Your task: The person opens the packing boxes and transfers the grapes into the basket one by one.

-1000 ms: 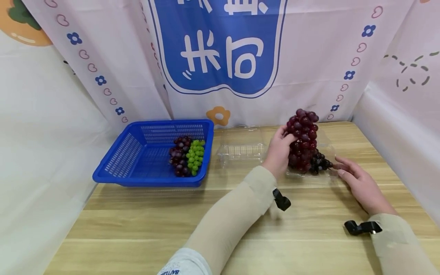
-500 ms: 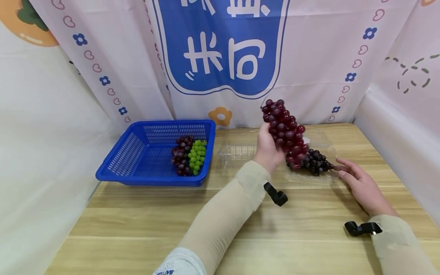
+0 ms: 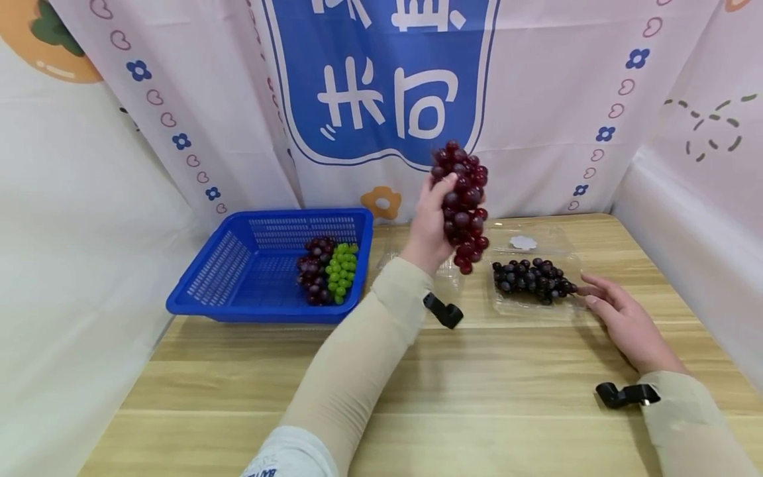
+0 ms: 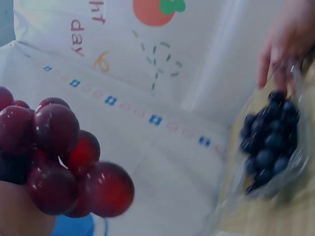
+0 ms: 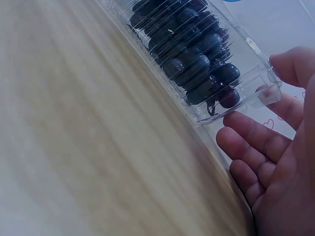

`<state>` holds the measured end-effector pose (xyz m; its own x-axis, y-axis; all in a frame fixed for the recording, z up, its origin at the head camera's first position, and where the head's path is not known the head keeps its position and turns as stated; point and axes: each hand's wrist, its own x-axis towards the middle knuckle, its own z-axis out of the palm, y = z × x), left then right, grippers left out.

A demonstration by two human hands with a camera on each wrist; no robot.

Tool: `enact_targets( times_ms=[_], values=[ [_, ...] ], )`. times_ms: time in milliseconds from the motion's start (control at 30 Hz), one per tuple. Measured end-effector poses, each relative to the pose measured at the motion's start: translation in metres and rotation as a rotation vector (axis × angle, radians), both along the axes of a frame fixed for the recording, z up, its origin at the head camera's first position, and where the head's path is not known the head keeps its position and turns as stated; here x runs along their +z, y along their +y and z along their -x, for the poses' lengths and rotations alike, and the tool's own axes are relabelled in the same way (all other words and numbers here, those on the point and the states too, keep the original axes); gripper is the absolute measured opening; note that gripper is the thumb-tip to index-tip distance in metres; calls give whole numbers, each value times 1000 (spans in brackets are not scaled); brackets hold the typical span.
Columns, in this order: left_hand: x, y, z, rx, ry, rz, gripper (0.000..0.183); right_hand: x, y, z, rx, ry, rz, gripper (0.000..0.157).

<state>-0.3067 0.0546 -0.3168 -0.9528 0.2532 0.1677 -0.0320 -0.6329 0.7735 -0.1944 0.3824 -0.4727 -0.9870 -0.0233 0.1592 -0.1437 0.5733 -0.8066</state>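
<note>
My left hand (image 3: 434, 225) grips a bunch of dark red grapes (image 3: 467, 215), held up in the air in front of the back cloth. In the left wrist view the red grapes (image 4: 56, 147) fill the lower left. A bunch of black grapes (image 3: 530, 279) lies in an open clear plastic box (image 3: 507, 306) on the table's right side. At that box's right end, my right hand (image 3: 626, 324) pinches the rim between thumb and index finger, as the right wrist view shows; its other fingers (image 5: 246, 142) are loosely bent beside the wall.
A blue basket (image 3: 203, 309) stands at the left, holding purple grapes (image 3: 312, 271) and green grapes (image 3: 342, 271) at its right end. Another clear plastic box (image 3: 393, 258) sits between, partly behind my left hand. Cloth walls (image 3: 536, 132) border the table (image 3: 477, 411).
My left hand has lifted the red grapes out of the box with the black grapes and carried them left and up. The right hand stays at the box's end.
</note>
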Motion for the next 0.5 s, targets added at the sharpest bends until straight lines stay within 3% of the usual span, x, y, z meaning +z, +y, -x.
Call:
enact_targets(
  times_ms=[300, 500],
  values=[
    [36, -66, 25, 246, 74, 207, 45, 0, -1, 0, -5, -2, 5, 51],
    [48, -117, 42, 402, 84, 441, 58, 1, -1, -1, -5, 2, 3, 51]
  ],
)
